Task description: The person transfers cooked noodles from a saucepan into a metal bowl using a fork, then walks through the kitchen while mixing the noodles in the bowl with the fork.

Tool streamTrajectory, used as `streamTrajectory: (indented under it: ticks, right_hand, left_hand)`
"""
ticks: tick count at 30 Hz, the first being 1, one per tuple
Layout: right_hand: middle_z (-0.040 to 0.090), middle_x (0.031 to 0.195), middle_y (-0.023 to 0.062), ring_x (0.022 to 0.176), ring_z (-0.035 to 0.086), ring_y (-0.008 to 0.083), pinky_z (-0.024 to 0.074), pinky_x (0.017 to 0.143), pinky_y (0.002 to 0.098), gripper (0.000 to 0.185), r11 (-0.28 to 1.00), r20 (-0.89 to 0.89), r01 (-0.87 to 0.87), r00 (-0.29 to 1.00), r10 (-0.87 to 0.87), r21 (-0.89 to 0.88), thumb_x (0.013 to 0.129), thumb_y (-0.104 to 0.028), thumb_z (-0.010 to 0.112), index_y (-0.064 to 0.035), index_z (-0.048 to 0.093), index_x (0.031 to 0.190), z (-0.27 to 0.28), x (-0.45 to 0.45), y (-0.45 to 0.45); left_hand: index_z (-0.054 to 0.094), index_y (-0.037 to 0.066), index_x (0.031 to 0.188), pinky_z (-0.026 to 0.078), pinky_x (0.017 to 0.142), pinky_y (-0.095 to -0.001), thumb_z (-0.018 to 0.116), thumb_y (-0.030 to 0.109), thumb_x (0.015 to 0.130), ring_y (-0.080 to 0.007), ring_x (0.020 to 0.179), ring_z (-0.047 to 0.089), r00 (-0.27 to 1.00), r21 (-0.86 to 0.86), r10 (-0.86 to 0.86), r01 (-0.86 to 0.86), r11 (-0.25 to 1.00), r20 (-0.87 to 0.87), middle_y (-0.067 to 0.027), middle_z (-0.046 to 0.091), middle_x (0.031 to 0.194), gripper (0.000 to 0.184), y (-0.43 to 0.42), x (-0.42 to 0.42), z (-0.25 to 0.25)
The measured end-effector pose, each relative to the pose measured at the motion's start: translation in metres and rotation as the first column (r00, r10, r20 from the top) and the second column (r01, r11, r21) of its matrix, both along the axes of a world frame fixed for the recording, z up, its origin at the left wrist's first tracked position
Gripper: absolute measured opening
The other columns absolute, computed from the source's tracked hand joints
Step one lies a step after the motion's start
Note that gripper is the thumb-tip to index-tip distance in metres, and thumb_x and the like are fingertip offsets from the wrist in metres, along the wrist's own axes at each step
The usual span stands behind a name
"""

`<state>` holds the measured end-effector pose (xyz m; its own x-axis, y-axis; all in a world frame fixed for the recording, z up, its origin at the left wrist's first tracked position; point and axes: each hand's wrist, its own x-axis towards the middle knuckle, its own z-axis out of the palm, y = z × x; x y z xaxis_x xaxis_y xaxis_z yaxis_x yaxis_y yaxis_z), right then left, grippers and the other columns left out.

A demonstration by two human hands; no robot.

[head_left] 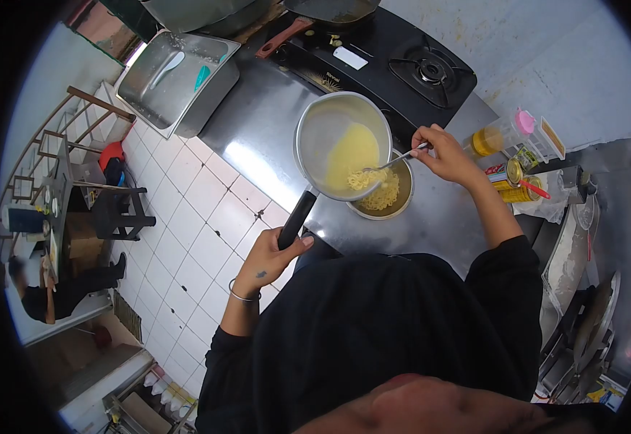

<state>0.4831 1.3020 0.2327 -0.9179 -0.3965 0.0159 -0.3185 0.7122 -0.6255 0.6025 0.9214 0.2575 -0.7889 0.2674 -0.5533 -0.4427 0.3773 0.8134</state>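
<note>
My left hand (266, 259) is wrapped round the black handle of a saucepan (317, 119), which is tilted toward the right. Yellowish broth and some noodles (359, 179) lie in the pan's lower side. Under its rim stands a bowl (407, 197) on the steel counter, with more noodles in it. My right hand (442, 153) pinches the handle of a metal utensil (401, 157), either a fork or a spoon. Its far end reaches into the noodles at the pan's rim, so I cannot make out the tip.
Behind the pan is a black gas stove (431, 71) with a frying pan (330, 9). A steel sink basin (178, 79) is at the left. Cans (505, 175) and an oil bottle (487, 141) stand at the right. Far left, another person (55, 298) is beside a stool (122, 213).
</note>
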Motion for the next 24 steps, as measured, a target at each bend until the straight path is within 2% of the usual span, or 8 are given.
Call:
streamTrajectory:
  ticks: [3,6,12,15,17,20,24]
  right_hand:
    - [0.051,0.08,0.007,0.075,0.052,0.0211,0.0448,0.068,0.033,0.015,1.0,-0.003,0.02,1.0,-0.02,-0.015,0.085,-0.016,0.068,-0.006,0.057,0.088,0.001,0.002,0.001]
    - [0.051,0.08,0.007,0.075,0.052,0.0208,0.0451,0.068,0.0325,0.015,1.0,-0.001,0.024,1.0,-0.024,-0.016,0.086,-0.017,0.068,-0.006,0.057,0.088,0.002,0.002,0.003]
    - [0.053,0.082,0.0069,0.076,0.052,0.0201,0.0448,0.07,0.0323,0.017,0.998,0.009,0.032,0.999,-0.032,-0.051,0.086,-0.018,0.068,-0.0051,0.057,0.088,0.0,0.004,0.009]
    - [0.054,0.084,0.0065,0.077,0.052,0.0202,0.0441,0.072,0.0326,0.018,0.999,0.011,0.028,1.0,-0.028,-0.045,0.086,-0.017,0.069,-0.0043,0.057,0.087,0.001,0.004,0.02]
    - [0.054,0.084,0.006,0.078,0.052,0.0205,0.0435,0.073,0.0327,0.017,0.996,-0.001,0.035,0.999,-0.035,-0.08,0.085,-0.015,0.069,-0.0038,0.056,0.087,0.004,0.004,0.029]
    - [0.054,0.083,0.0051,0.08,0.052,0.0204,0.0426,0.075,0.0324,0.016,0.999,-0.112,-0.015,0.994,0.012,-0.03,0.084,-0.013,0.07,-0.0037,0.057,0.087,0.018,0.003,0.038]
    - [0.054,0.084,0.0049,0.084,0.052,0.0225,0.0423,0.072,0.0334,0.012,0.998,-0.264,-0.022,0.965,0.004,-0.063,0.084,-0.012,0.068,-0.0061,0.058,0.087,0.034,-0.004,0.029]
  left_hand:
    - [0.049,0.011,0.068,0.022,0.042,-0.0225,0.072,0.033,0.087,-0.0014,0.045,0.032,1.0,0.028,0.007,-0.006,1.0,-0.03,0.0091,0.038,0.053,0.037,0.002,-0.001,0.003]
    - [0.049,0.009,0.062,0.023,0.049,-0.0241,0.072,0.035,0.087,-0.0032,0.054,0.032,1.0,0.013,0.014,-0.014,1.0,0.021,0.0085,0.038,0.057,0.042,0.002,-0.002,0.008]
    - [0.048,0.009,0.062,0.024,0.049,-0.0246,0.073,0.035,0.086,-0.0032,0.054,0.031,0.999,0.025,0.024,-0.024,0.999,0.026,0.0085,0.037,0.057,0.044,0.002,-0.003,0.007]
    - [0.049,0.011,0.067,0.023,0.041,-0.0219,0.071,0.031,0.088,-0.0014,0.043,0.032,0.999,0.019,0.007,-0.007,1.0,-0.04,0.0086,0.038,0.052,0.037,0.0,-0.002,-0.003]
    - [0.049,0.011,0.066,0.024,0.042,-0.0221,0.072,0.031,0.088,-0.0018,0.044,0.032,0.999,-0.003,0.005,-0.005,1.0,-0.053,0.0085,0.038,0.052,0.037,0.0,-0.002,-0.005]
    - [0.05,0.01,0.066,0.024,0.044,-0.0226,0.072,0.032,0.087,-0.0022,0.047,0.033,0.997,-0.024,-0.002,0.0,1.0,-0.074,0.0082,0.039,0.053,0.037,0.001,-0.002,-0.007]
    - [0.05,0.01,0.065,0.025,0.046,-0.0231,0.072,0.032,0.087,-0.0027,0.049,0.033,0.998,-0.05,-0.003,0.0,0.999,-0.067,0.0081,0.039,0.055,0.038,0.002,-0.002,-0.007]
